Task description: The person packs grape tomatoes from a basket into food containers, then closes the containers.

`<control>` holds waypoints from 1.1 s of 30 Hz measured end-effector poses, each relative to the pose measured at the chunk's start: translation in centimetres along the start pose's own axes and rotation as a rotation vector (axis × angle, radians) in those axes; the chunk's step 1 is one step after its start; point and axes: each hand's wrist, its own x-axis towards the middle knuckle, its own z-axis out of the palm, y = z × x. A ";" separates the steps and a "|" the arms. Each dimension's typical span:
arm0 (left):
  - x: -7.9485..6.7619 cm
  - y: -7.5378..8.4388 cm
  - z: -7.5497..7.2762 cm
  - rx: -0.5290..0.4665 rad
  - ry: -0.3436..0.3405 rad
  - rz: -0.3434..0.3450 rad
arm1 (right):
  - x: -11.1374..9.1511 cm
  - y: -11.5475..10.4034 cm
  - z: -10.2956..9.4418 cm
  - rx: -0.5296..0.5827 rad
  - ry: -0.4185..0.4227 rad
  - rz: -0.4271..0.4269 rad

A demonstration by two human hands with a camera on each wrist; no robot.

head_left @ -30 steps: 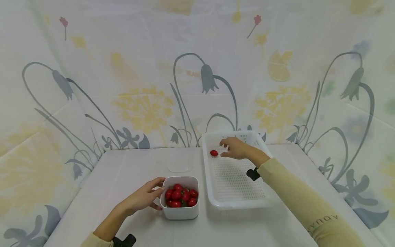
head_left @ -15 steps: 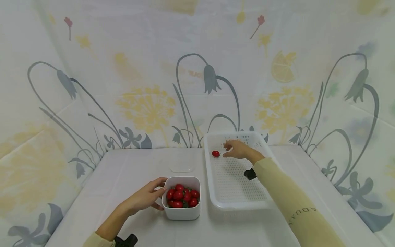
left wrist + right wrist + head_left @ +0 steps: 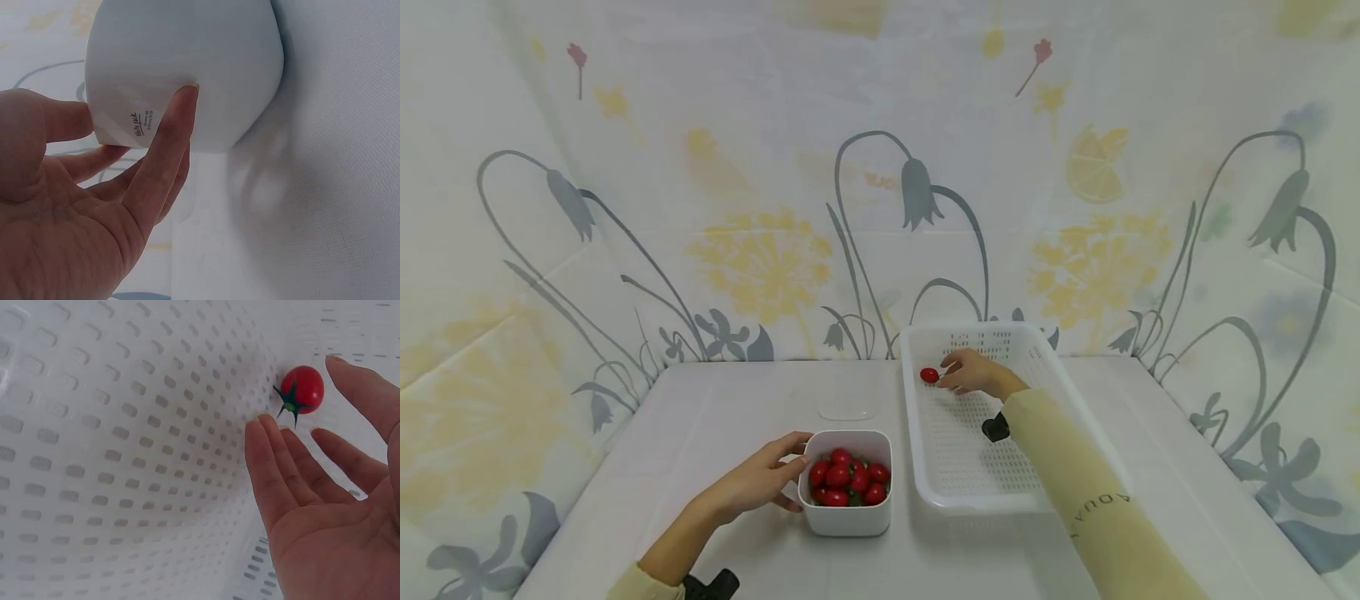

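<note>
My left hand (image 3: 758, 482) rests against the left side of a small white square container (image 3: 847, 522). In the left wrist view its fairly straight fingers (image 3: 164, 144) touch the container's outer wall (image 3: 194, 56). Several red cherry tomatoes (image 3: 838, 475) with green stems fill the container. My right hand (image 3: 977, 373) is low inside a white perforated basket (image 3: 917, 454), holding nothing. One cherry tomato (image 3: 302, 390) lies by the basket's far left wall, just beyond the fingertips (image 3: 267, 425). A small gap parts the tomato from the hand in the right wrist view.
A thin clear lid-like piece (image 3: 846, 408) lies behind the container on the white-covered table (image 3: 760, 400). The basket stands right of the container with a narrow gap between. A floral-printed cloth (image 3: 760, 183) hangs at the back and sides.
My right hand has lowered slightly and come nearer the lone tomato, its fingers drawing closer together. The left hand stays at the container. The whole view has shifted slightly.
</note>
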 end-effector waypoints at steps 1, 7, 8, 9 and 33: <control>0.0 0.0 0.0 0.001 0.002 -0.001 | 0.1 -0.1 0.1 0.024 -0.003 0.005; 0.0 -0.1 0.0 -0.001 0.004 0.002 | 0.4 -0.4 0.9 0.127 0.011 0.048; 0.0 -0.1 0.0 -0.001 0.004 0.003 | 0.4 -0.4 0.9 0.141 0.013 0.049; -0.1 -0.1 0.0 -0.001 0.003 0.004 | 0.5 -0.4 1.0 0.159 0.018 0.057; -0.2 0.1 0.0 0.000 -0.006 0.001 | 0.7 -1.1 2.0 0.094 -0.014 0.063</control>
